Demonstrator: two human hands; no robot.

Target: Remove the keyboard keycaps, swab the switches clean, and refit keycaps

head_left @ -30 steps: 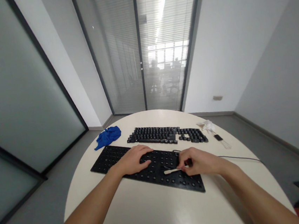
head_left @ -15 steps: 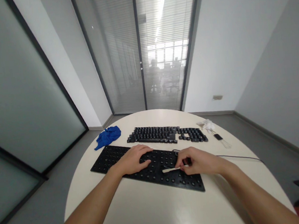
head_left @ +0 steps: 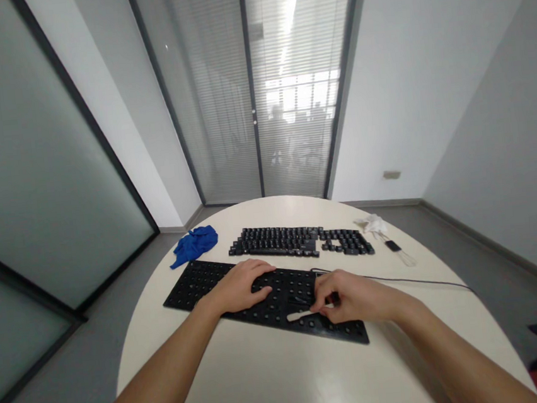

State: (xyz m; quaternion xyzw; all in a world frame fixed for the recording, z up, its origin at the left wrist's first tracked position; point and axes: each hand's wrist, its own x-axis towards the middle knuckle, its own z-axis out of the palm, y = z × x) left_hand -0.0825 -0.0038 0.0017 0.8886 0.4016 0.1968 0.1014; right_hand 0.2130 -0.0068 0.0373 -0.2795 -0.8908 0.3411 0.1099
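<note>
A black keyboard base (head_left: 256,320) without keycaps lies at a slant on the table in front of me. Flat on its middle rests my left hand (head_left: 244,286), fingers stretched out and thumb apart, holding nothing. Over its right part, my right hand (head_left: 346,295) pinches a white cotton swab (head_left: 299,316) between thumb and fingers. The swab points left, its thick tip low over the base; whether it touches cannot be made out. Behind the base, loose black keycaps (head_left: 277,242) are laid out in keyboard order, with a number-pad group (head_left: 351,243) to their right.
On the round white table (head_left: 276,384), a crumpled blue cloth (head_left: 195,243) sits at the left edge. White tissue (head_left: 372,223) and a wire keycap puller (head_left: 393,246) with a black handle lie at the right. A dark cable (head_left: 413,281) runs across to the right edge.
My right hand has moved slightly left and toward me with the cotton swab, whose tip is now nearer the base's front edge. The left hand has stayed in place.
</note>
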